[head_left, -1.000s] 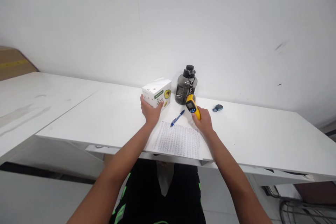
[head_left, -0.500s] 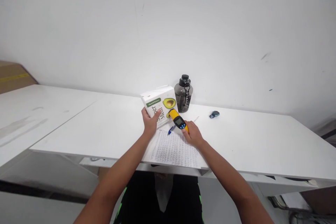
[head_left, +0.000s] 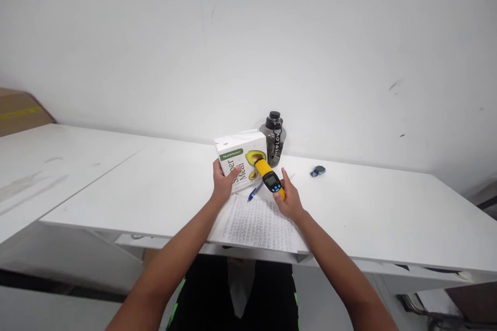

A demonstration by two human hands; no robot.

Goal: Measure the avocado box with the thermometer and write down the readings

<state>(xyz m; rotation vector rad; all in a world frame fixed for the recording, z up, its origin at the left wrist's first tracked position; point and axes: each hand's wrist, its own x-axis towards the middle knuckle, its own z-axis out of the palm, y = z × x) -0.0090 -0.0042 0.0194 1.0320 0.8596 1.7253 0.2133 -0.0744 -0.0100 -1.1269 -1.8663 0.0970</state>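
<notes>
Shifted leftward, the yellow-black gun-shaped device (head_left: pixel 267 175) held in the right hand (head_left: pixel 290 200) seems to aim at the white cardboard box (head_left: pixel 240 158), gripped by the left hand (head_left: pixel 222 182) left of the grey plastic bottle (head_left: pixel 276 140), calling for steadiness.

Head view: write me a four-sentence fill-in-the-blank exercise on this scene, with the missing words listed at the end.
1. The left hand holds a white box whose front pictures a cut ____.
2. The right hand grips a handheld device whose handle is ____.
3. The pen near the top of the printed sheet is ____.
4. Behind the dark bottle rises a white ____.

Missing words: avocado; yellow; blue; wall.
</notes>
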